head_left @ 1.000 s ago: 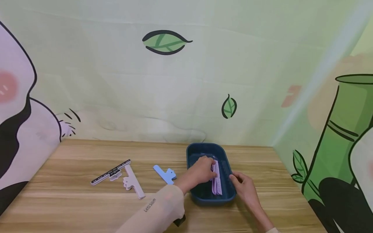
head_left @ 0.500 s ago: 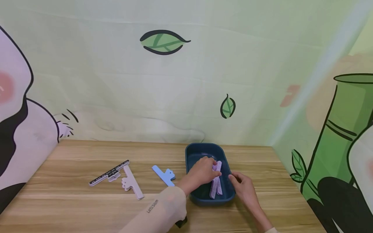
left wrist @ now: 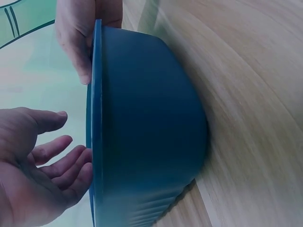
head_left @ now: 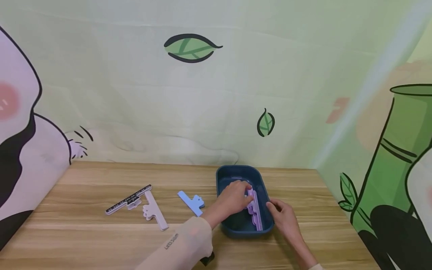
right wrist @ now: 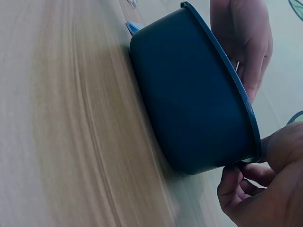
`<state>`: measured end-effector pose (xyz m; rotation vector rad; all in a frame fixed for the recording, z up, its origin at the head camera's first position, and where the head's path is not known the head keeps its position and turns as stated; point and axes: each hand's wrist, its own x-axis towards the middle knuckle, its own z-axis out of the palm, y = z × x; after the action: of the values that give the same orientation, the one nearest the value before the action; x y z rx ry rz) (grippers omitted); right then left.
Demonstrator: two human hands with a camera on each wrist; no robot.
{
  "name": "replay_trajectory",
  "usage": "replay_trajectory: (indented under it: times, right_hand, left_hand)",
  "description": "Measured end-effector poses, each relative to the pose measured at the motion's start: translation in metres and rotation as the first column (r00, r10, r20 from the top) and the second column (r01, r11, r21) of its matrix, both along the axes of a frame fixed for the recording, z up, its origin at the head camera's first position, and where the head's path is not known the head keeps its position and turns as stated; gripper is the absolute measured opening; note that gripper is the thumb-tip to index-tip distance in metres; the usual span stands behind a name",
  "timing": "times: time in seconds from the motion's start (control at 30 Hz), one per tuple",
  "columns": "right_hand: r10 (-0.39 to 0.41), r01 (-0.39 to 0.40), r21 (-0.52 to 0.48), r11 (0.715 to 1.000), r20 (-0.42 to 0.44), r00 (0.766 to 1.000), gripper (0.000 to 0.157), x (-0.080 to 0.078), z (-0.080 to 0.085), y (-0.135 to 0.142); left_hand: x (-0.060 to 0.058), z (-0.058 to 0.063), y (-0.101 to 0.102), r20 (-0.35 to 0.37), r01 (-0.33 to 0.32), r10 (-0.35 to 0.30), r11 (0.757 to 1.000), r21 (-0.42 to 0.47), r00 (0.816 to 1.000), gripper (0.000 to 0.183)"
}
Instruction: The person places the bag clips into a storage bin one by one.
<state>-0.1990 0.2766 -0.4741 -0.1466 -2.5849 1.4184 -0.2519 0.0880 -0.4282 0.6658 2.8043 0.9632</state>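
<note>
A dark blue plastic tub (head_left: 243, 234) stands on the wooden table. Inside it, toward the right wall, lie purple clips (head_left: 258, 213) with long flat bars, their upper ends partly behind my left fingers. My left hand (head_left: 234, 197) reaches over the tub's left rim, thumb and fingertips right at the clips. In the left wrist view, the thumb and fingers of that left hand (left wrist: 42, 165) are spread apart with nothing between them. My right hand (head_left: 285, 217) pinches the tub's right rim; in the right wrist view its fingers (right wrist: 232, 187) curl under the rim.
Left of the tub lies a blue clip (head_left: 191, 203), close to my left forearm. Farther left, a white clip (head_left: 156, 210) and a black-and-white clip (head_left: 129, 199) lie with their ends near each other. A printed cloth backdrop (head_left: 202, 97) rises behind the table (head_left: 101, 240).
The purple clips have turned and shifted slightly right in the tub, their scalloped grips now showing. My left fingers stay at them, now spread. The right hand keeps its place on the rim.
</note>
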Motion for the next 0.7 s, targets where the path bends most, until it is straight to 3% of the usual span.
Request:
replay_trajectory:
  times: [0.27, 0.7]
  right_hand:
    - [-0.004, 0.004, 0.002, 1.000, 0.005, 1.000, 0.026, -0.001, -0.001, 0.000]
    - [-0.008, 0.007, 0.028, 1.000, 0.027, 1.000, 0.029, 0.000, 0.001, -0.002]
  left_hand:
    - [0.006, 0.006, -0.008, 0.010, 0.012, -0.013, 0.997, 0.071, 1.000, 0.035]
    - [0.008, 0.002, -0.029, -0.035, 0.000, 0.006, 0.982, 0.188, 0.999, 0.032]
